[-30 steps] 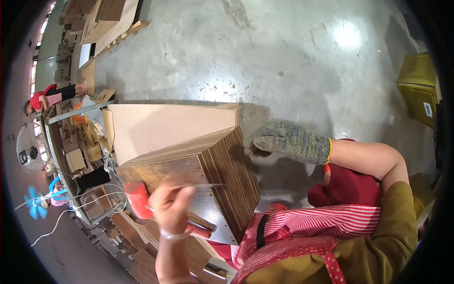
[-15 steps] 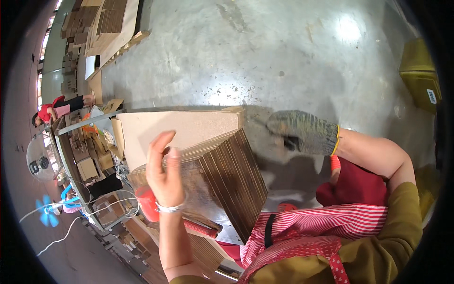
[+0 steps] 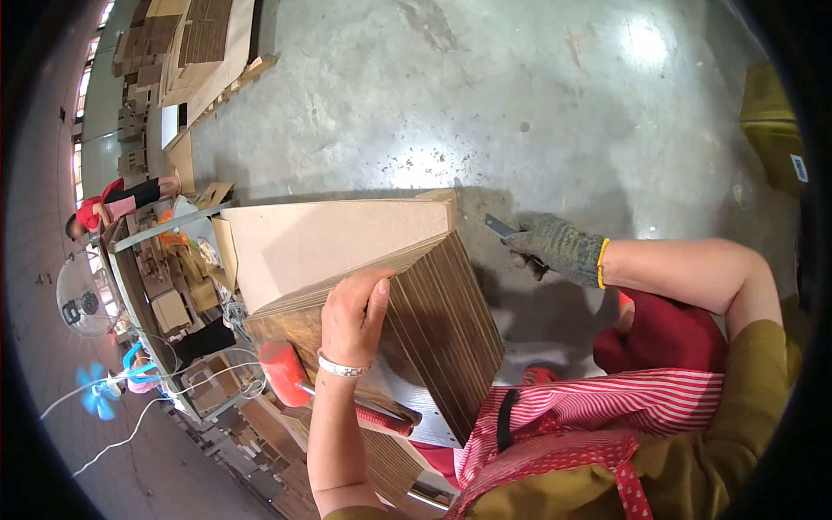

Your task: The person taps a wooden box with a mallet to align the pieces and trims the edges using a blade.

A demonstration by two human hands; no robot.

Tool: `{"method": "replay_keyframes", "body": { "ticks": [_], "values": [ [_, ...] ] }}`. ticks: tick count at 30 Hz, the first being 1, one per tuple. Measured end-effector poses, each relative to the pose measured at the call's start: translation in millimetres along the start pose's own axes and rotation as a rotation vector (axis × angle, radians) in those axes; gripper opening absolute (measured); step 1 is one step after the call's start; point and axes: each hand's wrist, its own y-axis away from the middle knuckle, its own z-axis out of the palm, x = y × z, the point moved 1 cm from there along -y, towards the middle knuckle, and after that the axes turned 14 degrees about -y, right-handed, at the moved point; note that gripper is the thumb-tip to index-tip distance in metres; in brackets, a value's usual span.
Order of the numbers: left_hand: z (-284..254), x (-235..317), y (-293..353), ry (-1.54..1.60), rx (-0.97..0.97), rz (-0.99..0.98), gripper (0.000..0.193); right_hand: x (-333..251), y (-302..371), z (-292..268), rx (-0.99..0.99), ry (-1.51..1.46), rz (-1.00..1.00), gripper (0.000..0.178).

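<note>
A thick stack of brown boards (image 3: 442, 321) with dark wood-look edges stands in front of me. My left hand (image 3: 354, 316), bare with a bracelet at the wrist, rests at its upper edge, fingers stretched and thumb apart. Below that wrist, a mallet (image 3: 284, 373) with a red head and red grip lies on the stack, partly hidden by my forearm. Off to the stack's right, my right hand (image 3: 559, 247) wears a grey-green knitted glove. It is closed round a small dark flat-bladed tool (image 3: 500, 227), its blade pointing up and left; the exact kind is unclear.
A pale board (image 3: 338, 238) lies beyond the stack. At the left stand a metal-framed table (image 3: 165, 225) with clutter, a round fan (image 3: 82, 299) and a blue fan (image 3: 100, 392) with white cables. Board piles (image 3: 195, 52) stand far left, an olive-yellow bin (image 3: 771, 130) far right.
My left hand has come down and right onto the stack's upper edge. My right hand has turned, so the flat-bladed tool now shows clearly beyond the glove. The view has shifted slightly.
</note>
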Motion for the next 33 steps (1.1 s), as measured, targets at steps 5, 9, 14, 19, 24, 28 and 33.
{"method": "replay_keyframes", "body": {
  "ticks": [5,9,14,19,24,28,33],
  "values": [
    [2,-12,10,-0.046,-0.069,-0.074,0.021,-11,-12,54,-0.312,-0.159,-0.082,0.018],
    [1,8,23,-0.049,0.308,0.061,0.026,-26,-25,69,-0.405,-0.282,-0.245,0.019],
    [-35,32,152,0.901,-0.677,0.01,0.03,-59,-45,65,-0.262,0.391,-0.502,0.02],
    [82,58,278,0.797,-0.866,-0.842,0.029,-49,-66,68,-0.463,0.757,-0.96,0.043],
    [143,77,277,0.679,-0.122,-0.899,0.037,-53,-43,75,-0.655,0.958,-0.825,0.041],
    [143,86,272,0.938,-0.104,-1.106,0.05,-43,-57,85,-0.749,0.826,-0.872,0.042],
    [137,111,242,1.153,0.132,-1.34,0.039,-33,-74,94,-0.744,0.809,-1.017,0.037]
  ]
}}
